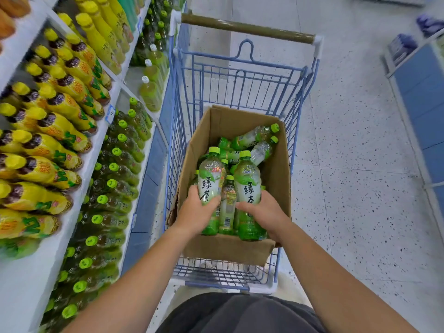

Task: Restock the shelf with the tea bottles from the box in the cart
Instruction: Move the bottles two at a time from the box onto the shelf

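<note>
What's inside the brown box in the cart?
Green-capped tea bottles: some lie loose at the far end, and at least three are upright near. The left grip holds the left upright bottle, the right grip the right upright bottle. Bottles hide the bottom of the box.

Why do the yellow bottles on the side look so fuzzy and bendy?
Head view: the wide-angle lens curves the shelf and the yellow bottles near the edge blur; the middle is sharp, so the tea bottle gripped by the left hand shows a crisp label; lighting is even, without strong glare.
</note>
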Demonstrator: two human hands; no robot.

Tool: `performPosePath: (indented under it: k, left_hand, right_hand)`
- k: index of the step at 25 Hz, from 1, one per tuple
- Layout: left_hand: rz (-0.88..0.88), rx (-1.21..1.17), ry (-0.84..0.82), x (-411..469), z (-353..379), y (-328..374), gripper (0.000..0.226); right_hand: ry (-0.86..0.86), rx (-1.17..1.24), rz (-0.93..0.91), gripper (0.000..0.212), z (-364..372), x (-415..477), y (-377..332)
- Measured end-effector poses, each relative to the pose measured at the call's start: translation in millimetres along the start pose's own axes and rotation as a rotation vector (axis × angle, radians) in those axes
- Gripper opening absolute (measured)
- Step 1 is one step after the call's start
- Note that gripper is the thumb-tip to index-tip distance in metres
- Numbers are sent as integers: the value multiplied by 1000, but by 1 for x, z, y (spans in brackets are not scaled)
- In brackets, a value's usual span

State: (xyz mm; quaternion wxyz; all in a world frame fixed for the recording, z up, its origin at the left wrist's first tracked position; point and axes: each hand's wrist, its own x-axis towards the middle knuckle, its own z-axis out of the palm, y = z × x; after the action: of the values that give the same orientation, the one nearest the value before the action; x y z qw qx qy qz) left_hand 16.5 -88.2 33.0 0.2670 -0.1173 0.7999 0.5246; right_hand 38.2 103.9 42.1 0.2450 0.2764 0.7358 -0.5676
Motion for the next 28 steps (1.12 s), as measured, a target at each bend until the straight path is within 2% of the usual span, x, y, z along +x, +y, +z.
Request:
performPosePath:
  k: [5,7,9,15,17,20,25,28]
  left_hand:
    - [79,-115,118,-40,-2,10,34]
    - [101,-154,195,-61,1,10,38]
    - [101,-208,294,-86,4,9,42]
    - [0,-316,646,-183,21,-15,45]
    - [-32,-341,754,-215,24,-25,45]
    - [-67,-359,880,-267,23,-47,34]
    - [-142,-404,1056,-350,9,-92,30]
    - [-187,-445,1136,-393,0,-125,30]
  right_hand:
    - [-64,-18,-116,23,-3,-32,-20]
    - [-93,-48,-154,27,-6,-42,-23]
    - [-139,-87,-206,31,-8,-52,-24]
    - [-350,-257,-354,21,5,-98,-18]
    - [-428,-296,-394,20,19,-116,-15]
    - [-570,-348,-432,22,50,-146,-11]
    - [-714,-470,-474,44,118,-200,4]
    - [-794,-485,-464,42,162,-232,14]
